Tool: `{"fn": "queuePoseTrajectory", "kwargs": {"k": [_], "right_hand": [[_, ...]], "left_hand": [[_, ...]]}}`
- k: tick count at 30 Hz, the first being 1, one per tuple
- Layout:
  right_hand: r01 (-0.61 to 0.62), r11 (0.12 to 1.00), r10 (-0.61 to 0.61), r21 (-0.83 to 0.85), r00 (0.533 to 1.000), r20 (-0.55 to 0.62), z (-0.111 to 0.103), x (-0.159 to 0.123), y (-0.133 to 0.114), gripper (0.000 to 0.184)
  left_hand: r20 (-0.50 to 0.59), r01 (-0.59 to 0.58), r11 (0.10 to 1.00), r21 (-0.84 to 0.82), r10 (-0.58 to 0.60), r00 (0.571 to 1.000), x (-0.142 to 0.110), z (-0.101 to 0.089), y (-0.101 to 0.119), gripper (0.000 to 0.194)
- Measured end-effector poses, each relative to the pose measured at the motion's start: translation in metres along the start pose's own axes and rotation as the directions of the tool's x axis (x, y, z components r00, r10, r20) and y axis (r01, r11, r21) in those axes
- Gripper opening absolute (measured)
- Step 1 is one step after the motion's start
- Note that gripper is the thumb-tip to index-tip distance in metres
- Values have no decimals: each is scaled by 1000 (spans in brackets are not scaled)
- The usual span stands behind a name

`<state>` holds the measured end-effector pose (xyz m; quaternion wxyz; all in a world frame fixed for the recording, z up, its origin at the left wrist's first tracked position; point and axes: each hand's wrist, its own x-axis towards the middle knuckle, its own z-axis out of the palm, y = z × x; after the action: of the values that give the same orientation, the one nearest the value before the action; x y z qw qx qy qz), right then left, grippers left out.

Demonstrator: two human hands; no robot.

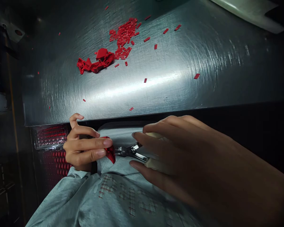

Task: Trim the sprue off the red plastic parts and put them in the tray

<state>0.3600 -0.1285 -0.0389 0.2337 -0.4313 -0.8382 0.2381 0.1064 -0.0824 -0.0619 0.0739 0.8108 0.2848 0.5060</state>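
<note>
Left hand (82,146) held the red part (111,155) off the tabletop (180,90), just clear of its near edge, over the lap. Left fingers were narrow, pinching the part; thumb side hidden, so full grip couldn't be checked. Right hand (180,142) was wrapped round the pliers (124,152), also off the tabletop's near edge; its fingers were holding the handles, which stood spread. Pliers' nose met the part's right side. Couldn't tell whether the bite was closed on it.

On the tabletop: chip pile (127,33) toward the far edge, strays scattered round to the near edge, and a clump (96,64) of bigger red pieces left of the tabletop's middle. Clear tray (52,147) with red pieces sat below the tabletop's near-left corner.

Handling, my read: left pinch had to stay firm but light, since the part looked thin-walled and could bend. Left fingertips sat near the nose, so they belonged well behind the bite. Nose was best kept flush and square to the part; a slow, even squeeze would have beaten a twist. Slip risk was the main worry, with nothing visibly bracing the part against the tabletop.
</note>
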Motion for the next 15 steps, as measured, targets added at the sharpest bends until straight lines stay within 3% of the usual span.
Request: {"fn": "queuePoseTrajectory", "kwargs": {"k": [3,9,15], "right_hand": [[-37,999,38,-7,999,19,1,-1,-3,18],[-46,999,46,-10,999,8,6,1,-4,11],[-65,998,65,-11,998,4,6,0,-6,13]], "left_hand": [[19,-7,1000,-12,7,1000,3,2,1,20],[-43,-14,999,-29,13,999,3,5,2,25],[27,26,1000,10,-27,999,-4,0,2,22]]}}
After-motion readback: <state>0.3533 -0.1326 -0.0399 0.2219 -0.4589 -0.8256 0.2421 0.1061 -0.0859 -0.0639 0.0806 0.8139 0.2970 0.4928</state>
